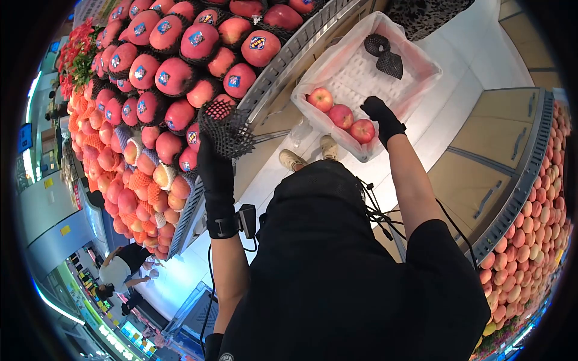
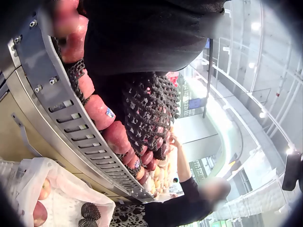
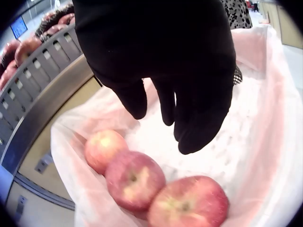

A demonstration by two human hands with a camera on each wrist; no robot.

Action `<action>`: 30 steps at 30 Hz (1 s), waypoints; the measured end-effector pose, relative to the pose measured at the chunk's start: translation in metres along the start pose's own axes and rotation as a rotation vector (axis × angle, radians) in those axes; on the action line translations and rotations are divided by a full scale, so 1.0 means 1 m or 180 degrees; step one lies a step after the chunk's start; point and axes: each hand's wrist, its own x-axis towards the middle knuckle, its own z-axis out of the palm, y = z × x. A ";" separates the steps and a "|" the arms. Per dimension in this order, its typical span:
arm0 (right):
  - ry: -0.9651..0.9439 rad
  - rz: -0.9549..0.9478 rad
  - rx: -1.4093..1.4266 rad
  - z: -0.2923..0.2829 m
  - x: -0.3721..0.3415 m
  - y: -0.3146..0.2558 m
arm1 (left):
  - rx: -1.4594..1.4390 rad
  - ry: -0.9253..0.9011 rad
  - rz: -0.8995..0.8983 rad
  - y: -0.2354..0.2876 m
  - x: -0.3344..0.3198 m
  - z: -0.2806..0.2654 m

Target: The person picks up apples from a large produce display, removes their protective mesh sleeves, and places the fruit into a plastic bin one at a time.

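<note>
My black-gloved left hand (image 1: 215, 174) is at the edge of the apple display, holding a black foam net (image 1: 232, 132). In the left wrist view the net (image 2: 150, 111) spreads out beyond the dark glove, with red showing through its mesh. Over a crate lined with a pinkish-white bag (image 1: 307, 72) hovers my gloved right hand (image 1: 385, 122), its fingers pointing down with nothing between them. Just below those fingers, three apples (image 3: 135, 180) sit in a row along the near side of the crate. Two black foam nets (image 1: 389, 63) lie at its far end.
Stickered red apples (image 1: 195, 41) in black nets fill the sloped display behind a grey slotted rail (image 1: 277, 66). Lower down are apples in orange nets (image 1: 141, 180). Another fruit stand (image 1: 524, 240) is on the right. Black cables (image 1: 376, 210) hang near my legs. Other people stand farther off.
</note>
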 end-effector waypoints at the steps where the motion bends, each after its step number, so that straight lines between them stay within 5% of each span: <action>1: -0.0243 0.0244 0.0553 -0.012 -0.003 -0.029 | -0.0526 0.0059 -0.0150 -0.007 0.002 0.005; 2: -0.0487 0.0490 0.1104 -0.019 -0.005 -0.052 | -0.1054 0.0143 -0.0291 -0.014 0.003 0.010; 5: -0.0781 -0.0461 0.2205 -0.025 -0.017 -0.107 | -0.2030 -0.0029 -0.0767 0.000 0.004 0.024; 6: -0.0523 -0.0757 0.2692 -0.040 -0.064 -0.160 | -0.1941 -0.0095 -0.0706 0.015 0.006 0.024; 7: -0.1061 -0.0624 0.2308 -0.045 -0.055 -0.179 | -0.1851 -0.0162 -0.0643 0.030 0.008 0.024; 12: -0.1714 -0.1120 0.3064 -0.039 -0.118 -0.267 | -0.1706 -0.0590 -0.1132 0.041 0.008 0.036; 13: -0.1749 -0.0941 0.2789 -0.022 -0.109 -0.274 | -0.1653 -0.0680 -0.1092 0.041 0.006 0.038; 16: -0.1388 -0.2048 0.1369 -0.001 -0.101 -0.289 | -0.1427 -0.0933 -0.0741 0.039 0.004 0.040; 18: -0.1270 -0.2166 0.1116 0.003 -0.091 -0.284 | -0.1313 -0.0906 -0.0455 0.030 0.001 0.044; 20: -0.0915 -0.2667 0.1473 0.007 -0.073 -0.266 | -0.1881 -0.0929 -0.1099 0.035 0.000 0.037; 22: -0.0857 -0.1839 0.1628 -0.015 -0.068 -0.251 | -0.2146 -0.0834 -0.1458 0.035 -0.001 0.030; 24: -0.0623 -0.1656 0.2273 -0.031 -0.050 -0.218 | -0.2110 -0.0621 -0.1533 0.027 -0.003 0.022; 27: 0.0513 -0.1682 0.1470 -0.054 -0.012 -0.143 | -0.2200 -0.0487 -0.1534 0.016 -0.005 0.009; 30: 0.0640 -0.2020 0.1136 -0.070 0.031 -0.092 | -0.2220 -0.0420 -0.1546 0.010 -0.007 0.004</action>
